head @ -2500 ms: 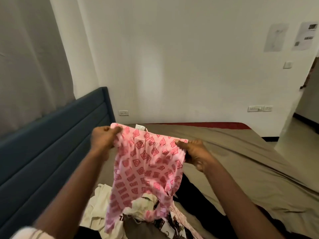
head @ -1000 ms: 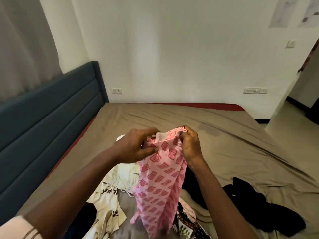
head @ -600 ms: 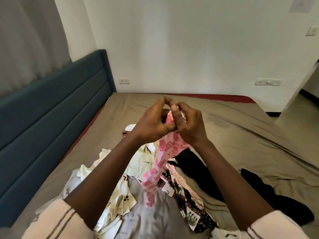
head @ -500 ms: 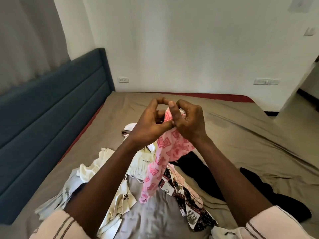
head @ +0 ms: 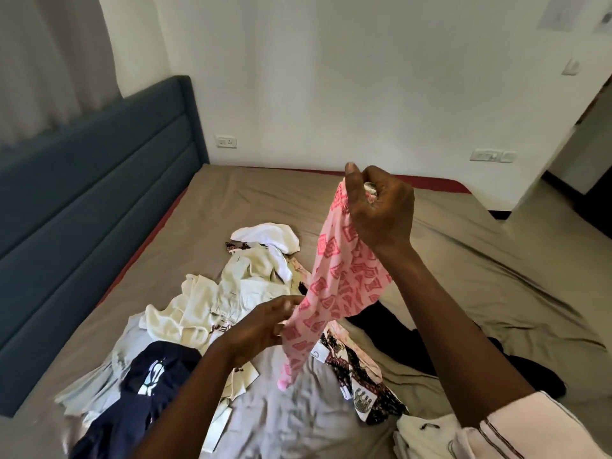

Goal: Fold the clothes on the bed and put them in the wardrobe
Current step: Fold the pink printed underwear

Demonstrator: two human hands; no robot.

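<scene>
A pink garment with a red square pattern (head: 334, 279) hangs folded lengthwise above the bed. My right hand (head: 381, 210) grips its top end, raised over the middle of the bed. Lower down, my left hand (head: 265, 323) pinches the hanging cloth near its lower part. Below them a pile of clothes lies on the brown bed sheet (head: 480, 279): a cream printed shirt (head: 212, 306), a white garment (head: 268, 236), a navy garment (head: 145, 392), a grey one (head: 291, 415), a dark patterned piece (head: 357, 385) and black clothing (head: 390, 329).
A blue padded headboard (head: 82, 200) runs along the left side of the bed. A white wall with sockets stands behind the bed. At the right an open doorway (head: 583, 154) leads to a tiled floor. No wardrobe is in view.
My hands were together at the top of the pink garment. Now the right hand has lifted it up and to the right, and the left hand has dropped down along the cloth.
</scene>
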